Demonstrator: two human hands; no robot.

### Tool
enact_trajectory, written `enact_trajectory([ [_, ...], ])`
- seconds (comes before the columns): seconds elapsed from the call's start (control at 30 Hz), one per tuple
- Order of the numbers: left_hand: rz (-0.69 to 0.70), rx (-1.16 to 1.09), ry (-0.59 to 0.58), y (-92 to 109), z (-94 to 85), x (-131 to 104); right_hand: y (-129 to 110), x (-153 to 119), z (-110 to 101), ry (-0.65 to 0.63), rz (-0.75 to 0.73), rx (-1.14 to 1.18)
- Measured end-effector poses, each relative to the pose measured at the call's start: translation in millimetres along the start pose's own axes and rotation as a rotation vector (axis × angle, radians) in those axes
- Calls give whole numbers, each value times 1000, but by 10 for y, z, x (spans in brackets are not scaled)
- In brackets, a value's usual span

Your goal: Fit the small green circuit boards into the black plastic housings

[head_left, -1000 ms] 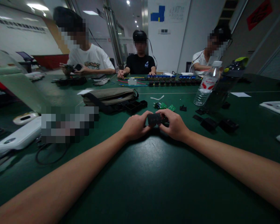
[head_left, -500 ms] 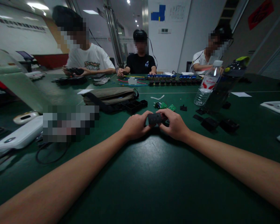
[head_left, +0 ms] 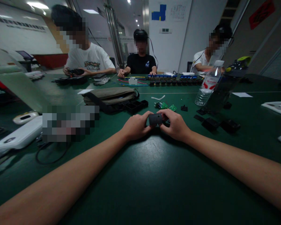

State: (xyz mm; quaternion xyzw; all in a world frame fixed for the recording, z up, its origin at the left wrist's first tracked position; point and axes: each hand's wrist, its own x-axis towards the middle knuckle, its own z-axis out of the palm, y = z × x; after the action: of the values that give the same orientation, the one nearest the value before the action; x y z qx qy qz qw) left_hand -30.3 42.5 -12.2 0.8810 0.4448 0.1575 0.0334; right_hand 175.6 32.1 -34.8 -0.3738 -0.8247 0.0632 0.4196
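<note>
the left forearm rises from the lower left corner toward the middle of the frame, its wrist nearly straight, and the left hand (head_left: 136, 126) turns its fingers inward. thumb and forefinger are pinched on the left end of a small black housing (head_left: 155, 119), held just above the center of the frame. the right forearm slopes in from the lower right edge to meet it, and the right hand (head_left: 175, 125) curls its thumb and forefinger round the housing's right end, knuckles up. the two hands are apart, with the housing spanning the space between them.

at the left, a pixelated patch covers whatever lies beside the white device (head_left: 18, 134). left of center, a gray-green bag (head_left: 111, 97) sits behind black open boxes (head_left: 134, 107), whose dark insides are hard to read. at the center, a bit of red shows by the right fingertips, too small to identify; the housing's far side is hidden, as are the outer fingers of both hands in part. behind the right hand, green circuit boards (head_left: 172, 107) are partly covered by it. at the right, a clear plastic bottle (head_left: 208, 84) overlaps a dark bottle (head_left: 224, 90), and the black pieces (head_left: 210, 124) near them blur into shadow.
</note>
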Motion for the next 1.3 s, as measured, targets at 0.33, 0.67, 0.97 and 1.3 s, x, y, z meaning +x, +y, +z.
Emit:
enact_trajectory([
  [0.33,0,-8,-3,6,-12,4,2,0,-1,-7,-4,-3],
  [0.67,15,-21,9,0,-1,6,0,2,-10,-10,-13,-8],
  [0.97,5,-3,-1,-13,12,9,10,5,-4,-3,-30,5],
  [1.3,6,-7,4,-5,6,17,2,6,-10,-4,-27,5],
])
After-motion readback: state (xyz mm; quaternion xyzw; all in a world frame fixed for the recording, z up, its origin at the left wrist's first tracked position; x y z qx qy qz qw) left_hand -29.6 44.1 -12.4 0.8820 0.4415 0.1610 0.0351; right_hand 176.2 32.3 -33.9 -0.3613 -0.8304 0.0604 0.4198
